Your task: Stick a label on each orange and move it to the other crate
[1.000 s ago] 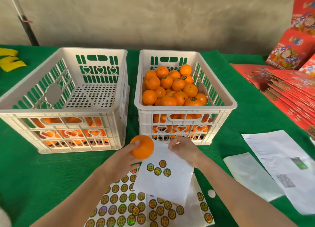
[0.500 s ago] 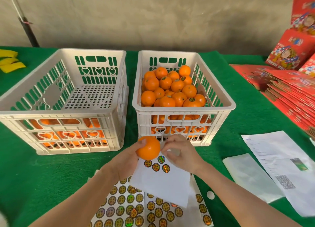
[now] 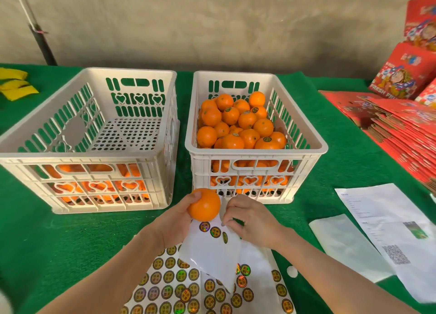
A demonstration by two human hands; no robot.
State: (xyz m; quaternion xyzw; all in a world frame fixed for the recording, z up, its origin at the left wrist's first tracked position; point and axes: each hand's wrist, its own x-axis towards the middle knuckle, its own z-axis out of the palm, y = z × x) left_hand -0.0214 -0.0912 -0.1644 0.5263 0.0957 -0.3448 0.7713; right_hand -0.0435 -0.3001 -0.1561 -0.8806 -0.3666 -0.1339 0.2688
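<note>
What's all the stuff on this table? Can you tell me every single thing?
Left crate: one, cream, left.
Right crate: one, cream, beside it.
Oranges: many, orange, heaped in right crate; fewer low in left crate.
Held orange: one, orange, before the crates.
Top sheet: one, white, three stickers, near edge.
Big sheets: white, rows of stickers, under it.
Papers: two, white, right.
Boxes: stack, red, far right.
Yellow pieces: few, far left.
Cloth: one, green, over table.
Left hand: holds held orange.
Right hand: pinches top sheet.
</note>
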